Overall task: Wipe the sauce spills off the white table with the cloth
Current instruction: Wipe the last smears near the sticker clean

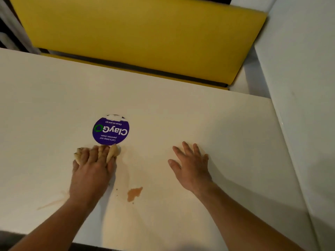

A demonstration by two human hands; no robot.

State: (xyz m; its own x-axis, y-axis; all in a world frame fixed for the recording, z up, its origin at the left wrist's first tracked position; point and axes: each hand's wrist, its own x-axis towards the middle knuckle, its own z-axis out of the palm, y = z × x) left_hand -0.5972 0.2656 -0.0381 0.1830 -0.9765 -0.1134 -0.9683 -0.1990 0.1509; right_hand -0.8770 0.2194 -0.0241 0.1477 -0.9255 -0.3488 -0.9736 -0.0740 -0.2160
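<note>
Nearest the viewer, an orange sauce blotch is seen on the white table, with a thin streak off to the left by the wrist, and a faint smeared film is spread between the two hands. The cloth is bunched and pressed flat to the table under the left hand, whose fingers are curled over it in a loose clamp. The right hand is laid flat with fingers spread, holding nothing, apparently as a brace. Just beyond the cloth, touching its far edge, a round purple sticker is fixed. Farther off, a yellow bench cushion is seen. The wipe is best done with firm, even pressure, the cloth being drawn back toward the blotch and refolded to a cleaner face so that sauce is lifted rather than smeared.
</note>
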